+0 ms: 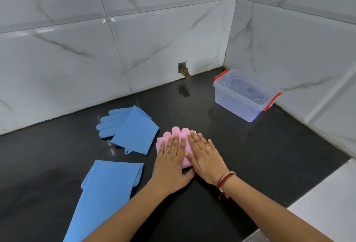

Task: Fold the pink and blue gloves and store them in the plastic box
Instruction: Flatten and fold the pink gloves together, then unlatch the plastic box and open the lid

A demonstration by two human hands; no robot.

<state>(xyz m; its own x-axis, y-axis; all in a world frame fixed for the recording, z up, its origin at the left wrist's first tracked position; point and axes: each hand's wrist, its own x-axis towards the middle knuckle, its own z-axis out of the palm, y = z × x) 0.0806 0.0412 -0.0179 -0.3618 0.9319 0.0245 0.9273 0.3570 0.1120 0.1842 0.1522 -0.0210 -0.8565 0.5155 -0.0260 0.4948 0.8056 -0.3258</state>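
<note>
A folded pink glove (pixel 178 135) lies on the black counter, its fingertips pointing away from me. My left hand (pixel 171 161) and my right hand (pixel 205 157) both press flat on it, fingers spread, side by side. One blue glove (pixel 131 131) lies folded to the left of the pink one, fingers toward the wall. A second blue glove (pixel 107 189) lies near the front left, its cuff running off the bottom edge. The clear plastic box (pixel 245 95) with red latches stands with its lid on in the far right corner.
The black counter (pixel 260 155) meets marble-tiled walls at the back and right. A small hole (pixel 183 69) opens in the back wall above the counter. A white ledge (pixel 327 203) borders the counter at the front right.
</note>
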